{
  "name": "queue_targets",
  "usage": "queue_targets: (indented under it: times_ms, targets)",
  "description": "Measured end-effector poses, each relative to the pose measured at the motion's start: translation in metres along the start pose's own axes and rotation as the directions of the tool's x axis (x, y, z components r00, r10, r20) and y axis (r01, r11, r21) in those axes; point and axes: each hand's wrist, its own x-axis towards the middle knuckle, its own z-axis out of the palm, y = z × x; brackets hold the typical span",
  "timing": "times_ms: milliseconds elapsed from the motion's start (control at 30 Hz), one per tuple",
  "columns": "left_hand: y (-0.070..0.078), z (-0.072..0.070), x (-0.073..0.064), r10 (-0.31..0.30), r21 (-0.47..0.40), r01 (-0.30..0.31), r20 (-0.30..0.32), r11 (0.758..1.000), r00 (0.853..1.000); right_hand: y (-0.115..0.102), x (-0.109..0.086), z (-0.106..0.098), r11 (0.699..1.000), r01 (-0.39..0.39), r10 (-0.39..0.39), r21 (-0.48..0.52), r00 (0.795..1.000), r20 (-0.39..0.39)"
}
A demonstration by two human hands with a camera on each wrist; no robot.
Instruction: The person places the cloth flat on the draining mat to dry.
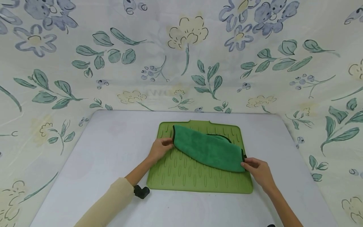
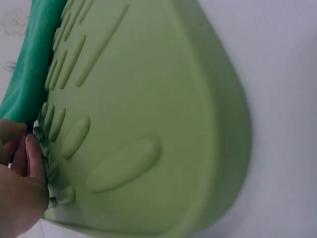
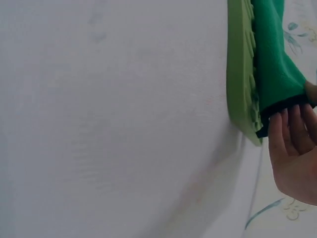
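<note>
A folded green cloth [image 1: 208,149] with dark edging lies slantwise over the upper part of a light green ridged mat [image 1: 181,170]. At the cloth's left end, my left hand [image 1: 159,149] pinches the lower corner. My right hand [image 1: 260,172] grips the opposite end, thumb on top and fingers beneath the dark edge. In the left wrist view the fingertips of the left hand [image 2: 25,188] meet the cloth [image 2: 32,64] close over the mat's raised ridges. The right wrist view shows the cloth's bound end [image 3: 285,104] in the right hand [image 3: 297,158], beside the mat's side wall.
The mat rests on a white table [image 1: 119,142]. Behind and around the table hangs a floral-patterned sheet [image 1: 158,63]. A black device [image 1: 141,191] is strapped at the left wrist, beside a beige sleeve [image 1: 109,201].
</note>
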Motion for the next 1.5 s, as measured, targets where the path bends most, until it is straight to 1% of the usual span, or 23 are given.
queue_targets:
  times_ms: [67, 167, 300, 400, 500, 567, 633, 767, 933, 1000, 1033, 1133, 1200, 1233, 1367, 1433, 1500]
  targets:
    - [0.0, 0.001, 0.0, 0.02, 0.047, -0.02, 0.008, 0.999, 1.0, 0.002, -0.002, 0.0, 1.0, 0.023, -0.022, -0.017, 1.0, 0.006]
    - [0.001, 0.001, -0.001, 0.046, 0.094, -0.048, 0.019, 0.994, 0.999, 0.004, -0.006, -0.001, 0.997, 0.053, -0.052, -0.059, 0.998, 0.019]
    - [0.002, 0.0, -0.001, 0.072, 0.125, -0.075, 0.026, 0.989, 0.997, 0.009, -0.009, -0.002, 0.989, 0.091, -0.088, -0.112, 0.996, 0.032]
    - [0.002, -0.001, -0.001, 0.082, 0.132, -0.084, 0.022, 0.988, 0.996, 0.011, -0.009, -0.002, 0.982, 0.128, -0.126, -0.141, 0.992, 0.028]
    - [0.005, -0.003, -0.002, 0.079, 0.097, -0.08, 0.014, 0.992, 0.997, 0.01, -0.008, -0.002, 0.973, 0.165, -0.166, -0.164, 0.986, 0.005]
    - [0.008, -0.004, -0.001, 0.081, 0.057, -0.081, 0.01, 0.995, 0.997, 0.009, -0.007, -0.002, 0.969, 0.184, -0.19, -0.165, 0.982, -0.02]
    - [0.012, -0.005, -0.001, 0.094, 0.02, -0.094, 0.005, 0.995, 0.996, 0.006, -0.007, -0.002, 0.968, 0.204, -0.214, -0.148, 0.976, -0.05]
    - [0.019, -0.007, 0.0, 0.129, -0.025, -0.129, -0.006, 0.991, 0.992, -0.001, -0.006, -0.004, 0.964, 0.245, -0.255, -0.102, 0.962, -0.098]
    - [0.032, -0.01, -0.003, 0.124, -0.096, -0.126, -0.025, 0.987, 0.992, -0.009, -0.005, -0.009, 0.957, 0.287, -0.289, -0.036, 0.949, -0.126]
    - [0.038, -0.011, -0.005, 0.126, -0.109, -0.129, -0.032, 0.986, 0.992, -0.011, -0.004, -0.011, 0.956, 0.293, -0.293, -0.014, 0.948, -0.128]
    - [0.043, -0.013, -0.008, 0.132, -0.112, -0.135, -0.035, 0.985, 0.991, -0.012, -0.004, -0.012, 0.956, 0.293, -0.291, -0.006, 0.948, -0.127]
    - [0.059, -0.018, -0.015, 0.152, -0.125, -0.156, -0.045, 0.98, 0.987, -0.015, -0.004, -0.013, 0.96, 0.278, -0.273, 0.02, 0.954, -0.126]
    - [0.067, -0.021, -0.019, 0.16, -0.145, -0.167, -0.055, 0.975, 0.986, -0.015, -0.005, -0.013, 0.964, 0.261, -0.255, 0.042, 0.959, -0.122]
    - [0.068, -0.023, -0.02, 0.166, -0.15, -0.173, -0.058, 0.973, 0.984, -0.016, -0.006, -0.012, 0.966, 0.251, -0.243, 0.06, 0.963, -0.119]
    - [0.052, -0.024, -0.017, 0.173, -0.183, -0.187, -0.087, 0.965, 0.981, -0.019, -0.01, -0.008, 0.967, 0.229, -0.219, 0.107, 0.971, -0.098]
    - [0.044, -0.025, -0.016, 0.167, -0.202, -0.184, -0.095, 0.962, 0.981, -0.02, -0.012, -0.006, 0.969, 0.225, -0.216, 0.107, 0.972, -0.09]
    - [0.042, -0.026, -0.018, 0.152, -0.233, -0.172, -0.099, 0.957, 0.983, -0.022, -0.015, -0.003, 0.971, 0.221, -0.213, 0.094, 0.973, -0.085]
